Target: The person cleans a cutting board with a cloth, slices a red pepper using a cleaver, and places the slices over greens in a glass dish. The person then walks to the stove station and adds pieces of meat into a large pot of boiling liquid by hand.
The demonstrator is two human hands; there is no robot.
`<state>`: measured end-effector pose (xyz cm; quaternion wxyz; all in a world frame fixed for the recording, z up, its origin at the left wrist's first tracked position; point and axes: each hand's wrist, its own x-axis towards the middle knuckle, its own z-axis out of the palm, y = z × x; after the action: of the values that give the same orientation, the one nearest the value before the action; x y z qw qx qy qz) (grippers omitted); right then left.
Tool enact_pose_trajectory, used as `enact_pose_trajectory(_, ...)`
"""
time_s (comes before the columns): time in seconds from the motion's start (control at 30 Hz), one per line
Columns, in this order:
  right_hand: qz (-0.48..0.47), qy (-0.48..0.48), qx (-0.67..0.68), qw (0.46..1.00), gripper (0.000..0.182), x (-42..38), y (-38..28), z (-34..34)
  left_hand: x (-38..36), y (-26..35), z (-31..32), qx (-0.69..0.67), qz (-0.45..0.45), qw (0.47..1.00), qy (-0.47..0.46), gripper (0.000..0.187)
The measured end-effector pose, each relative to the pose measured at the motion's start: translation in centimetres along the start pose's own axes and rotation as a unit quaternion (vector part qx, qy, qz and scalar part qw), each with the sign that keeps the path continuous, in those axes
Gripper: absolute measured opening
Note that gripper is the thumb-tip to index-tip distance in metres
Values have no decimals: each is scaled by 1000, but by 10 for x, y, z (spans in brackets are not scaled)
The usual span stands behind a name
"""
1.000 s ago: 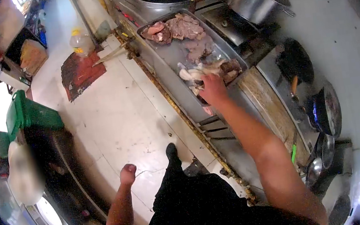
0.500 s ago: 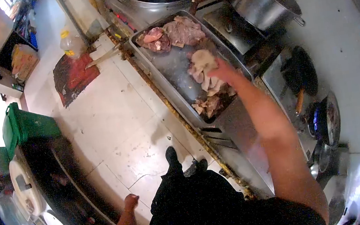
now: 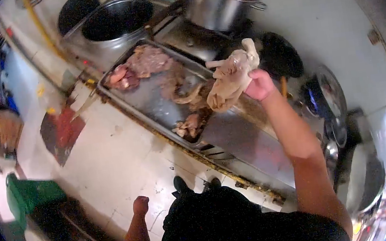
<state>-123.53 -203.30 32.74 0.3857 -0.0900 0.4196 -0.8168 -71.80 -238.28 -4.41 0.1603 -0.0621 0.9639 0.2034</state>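
My right hand [image 3: 260, 85] grips a large pale piece of meat [image 3: 232, 78] and holds it up past the right edge of a metal tray [image 3: 142, 122]. In the tray lie a reddish chunk of meat [image 3: 121, 77] and a broad pinkish piece [image 3: 150, 60] at the far end. Smaller scraps [image 3: 188, 125] rest at its near end. My left hand [image 3: 141, 205] hangs low over the floor, its fingers curled, away from the tray; whether it holds anything is too small to tell.
A steel pot [image 3: 221, 2] stands on the stove beyond the tray, beside a round dark wok [image 3: 118, 19]. Pans [image 3: 327, 103] sit at the right, near a blue flame. A green bin [image 3: 34, 192] and red-stained patch [image 3: 65, 130] are at the left.
My right hand has lifted the pale meat out of the tray and moved it to the right. The view has shifted, so the tray appears further left. My left hand remains low.
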Motion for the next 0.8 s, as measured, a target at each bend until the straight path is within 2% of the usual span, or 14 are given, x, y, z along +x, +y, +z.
enact_pose_trajectory(0.07,-99,-82,22,991,68,-42,-12,11,26,7,-7,55,56,997,-26,8)
enact_pose_trajectory(0.1,-119,-99,20,988,67,-62,-19,1,35,7,-4,39,42,997,-41,9)
enact_pose_trajectory(0.2,-186,-58,-36,980,63,-148,-33,-34,55,-8,7,48,148,988,10,8)
enact_pose_trajectory(0.27,-209,17,-76,975,69,-218,-44,-50,69,-13,8,90,110,986,-83,8)
enact_pose_trajectory(0.33,-193,25,-137,971,79,-289,-49,-68,76,-32,21,80,161,983,-16,7)
enact_pose_trajectory(0.37,-197,104,-124,967,81,-326,-53,-52,83,-35,21,141,176,973,-58,5)
enact_pose_trajectory(0.4,-193,92,-149,965,83,-361,-59,-48,93,-26,14,202,188,956,-96,5)
enact_pose_trajectory(0.47,-176,195,-231,937,85,-439,-64,-41,103,1,1,256,170,940,-150,9)
enact_pose_trajectory(0.53,-178,226,-252,924,80,-514,-64,-44,114,12,12,305,220,914,-148,12)
enact_pose_trajectory(0.57,-170,290,-283,898,77,-550,-65,-39,118,21,23,314,244,906,-147,12)
enact_pose_trajectory(0.63,-153,411,-322,839,65,-634,-58,-63,122,46,35,235,201,939,-153,15)
enact_pose_trajectory(0.67,-162,423,-319,832,65,-673,-57,-76,125,63,41,192,174,953,-155,17)
enact_pose_trajectory(0.73,-96,572,-394,713,61,-743,-57,-107,133,114,51,153,153,964,-154,20)
enact_pose_trajectory(0.8,-130,577,-384,709,56,-820,-52,-165,128,170,59,309,358,875,-103,18)
